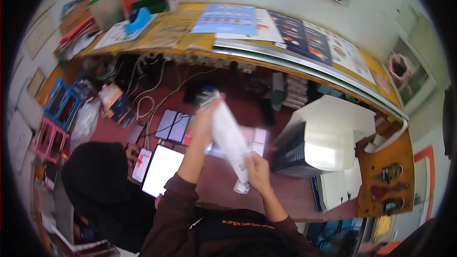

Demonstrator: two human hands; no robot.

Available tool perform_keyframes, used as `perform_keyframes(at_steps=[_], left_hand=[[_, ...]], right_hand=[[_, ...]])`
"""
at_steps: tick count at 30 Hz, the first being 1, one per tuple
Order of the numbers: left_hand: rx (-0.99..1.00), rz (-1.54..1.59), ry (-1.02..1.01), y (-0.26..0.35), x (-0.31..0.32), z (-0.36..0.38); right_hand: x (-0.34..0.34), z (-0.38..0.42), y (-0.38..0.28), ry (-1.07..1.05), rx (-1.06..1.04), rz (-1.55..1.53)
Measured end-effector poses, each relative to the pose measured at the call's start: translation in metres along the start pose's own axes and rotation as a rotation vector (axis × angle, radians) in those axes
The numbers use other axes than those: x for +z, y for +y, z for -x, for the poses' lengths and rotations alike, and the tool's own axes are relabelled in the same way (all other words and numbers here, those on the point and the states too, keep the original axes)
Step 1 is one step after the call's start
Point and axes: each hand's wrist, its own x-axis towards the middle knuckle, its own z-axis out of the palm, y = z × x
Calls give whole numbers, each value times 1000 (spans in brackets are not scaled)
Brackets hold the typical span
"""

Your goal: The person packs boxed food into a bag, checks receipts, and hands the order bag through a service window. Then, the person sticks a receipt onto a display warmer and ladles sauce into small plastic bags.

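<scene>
Over the middle of the red-brown desk (209,185), a long white paper strip (228,135) with dark print at both ends is stretched between my two hands. My left hand (209,109), blurred, grips its upper end. Lower down and to the right, my right hand (257,171) has its fingers closed on the strip near the printed lower end, which curls. Beneath the strip, a flat pinkish item (258,142) lies partly hidden. A tablet with a bright white screen (162,169) is left of my left forearm.
A person in black (95,176) sits at the left, a hand by a phone (141,164). An open white box (328,147) stands right beside stacked dark items (291,154). Above runs a yellow shelf (183,28) with printed sheets; cables lie beneath it.
</scene>
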Motion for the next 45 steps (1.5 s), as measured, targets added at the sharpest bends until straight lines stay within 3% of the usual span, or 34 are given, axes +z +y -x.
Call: perform_keyframes(at_steps=[2, 5, 7, 9, 11, 12, 13, 15, 19, 21, 23, 25, 26, 27, 28, 29, 30, 31, 36, 37, 42, 44, 45], left_hand=[[46, -83, 76, 9, -7, 2], [158, -216, 109, -2, -25, -10], [245, -250, 116, -13, -37, -31], [206, 62, 496, 4, -51, -47], [253, -303, 344, 18, -48, -64], [479, -353, 207, 21, -32, -67], [696, -402, 74, 38, 2, -50], [766, -235, -121, 65, 48, -44], [929, -492, -93, 68, 74, -81], [978, -870, -220, 62, 73, -89], [931, -853, -203, 65, 80, -76], [1196, -1152, 145, 61, 89, -63], [1436, -1222, 164, 59, 90, -69], [1504, -1214, 116, 58, 95, -60], [1320, -1271, -69, 54, 99, -59], [1356, -1227, -252, 52, 101, -55], [1494, -1181, -289, 42, 102, -59], [1440, -1178, -351, 41, 102, -57], [1507, -1237, -158, 47, 65, -76], [1438, -1241, -150, 52, 59, -74], [1361, -1245, 58, 52, 56, -31], [1107, -1011, -124, 24, 40, 29], [538, -959, -367, 10, 26, 66]], right_hand=[[-2, 2, -2, -39, -3, 34], [-10, 2, -16, -6, -155, 319], [-15, 0, -29, -128, -903, 430], [-22, 27, -65, -310, -1095, 353], [-33, 45, -68, -438, -977, 251], [-34, 45, -63, -416, -885, 278], [-32, 45, -56, -423, -891, 284], [-24, 43, -44, -312, -679, 320], [-16, 57, -39, -346, -582, 198], [-18, 64, -31, -354, -573, 195], [-23, 71, -23, -290, -416, 196], [-26, 76, -18, -287, -348, 186], [-26, 78, -17, -256, -298, 186], [-24, 78, -16, -232, -252, 187], [-22, 79, -16, -239, -228, 188], [-19, 79, -15, -282, -238, 176], [-17, 78, -14, -281, -253, 168], [-14, 78, -14, -273, -265, 164], [-16, 79, -8, -225, -218, 219], [-16, 78, -5, -231, -211, 218], [-5, 66, 24, 78, -42, 53], [4, 55, 29, 237, 2, -105], [9, 47, 36, 229, 6, -106]])
